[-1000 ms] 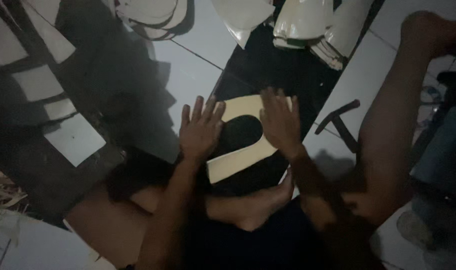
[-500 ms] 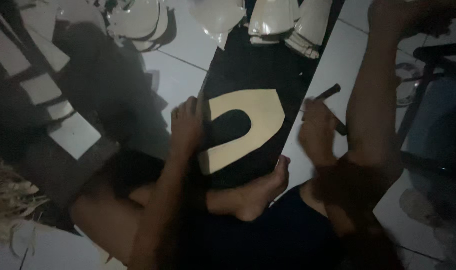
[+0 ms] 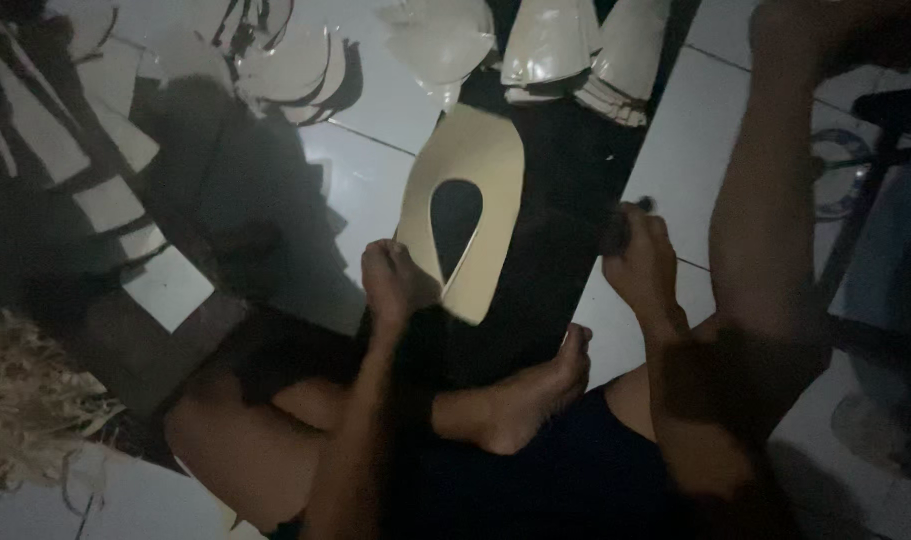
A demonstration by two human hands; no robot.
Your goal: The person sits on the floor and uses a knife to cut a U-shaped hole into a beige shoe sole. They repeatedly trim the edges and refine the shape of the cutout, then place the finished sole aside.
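A cream-coloured cut-out piece [image 3: 472, 205], pointed at its far end and with a teardrop-shaped opening in its middle, lies on a long black sheet [image 3: 565, 230] spread over the white tiled floor [image 3: 365, 180]. The left hand [image 3: 395, 280] rests on the near end of the piece, fingers curled down over its edge and pressing it to the sheet; whether the grip actually closes around the edge cannot be told in the dim light. The right hand [image 3: 638, 262] sits at the right edge of the black sheet, its grip closed around a small dark tool [image 3: 627, 218] whose tip just shows above the fingers. Below the sheet, the person's bare foot [image 3: 535, 390] lies across the floor between the two forearms, toes near the sheet's lower edge, and a raised knee stands to the right. At the far end of the sheet are several pale curved pieces [image 3: 575, 50] stacked together. To the left, white strips [image 3: 105, 200] lie on dark material, and a clump of straw-like fibre [image 3: 25, 400] sits at the left edge.
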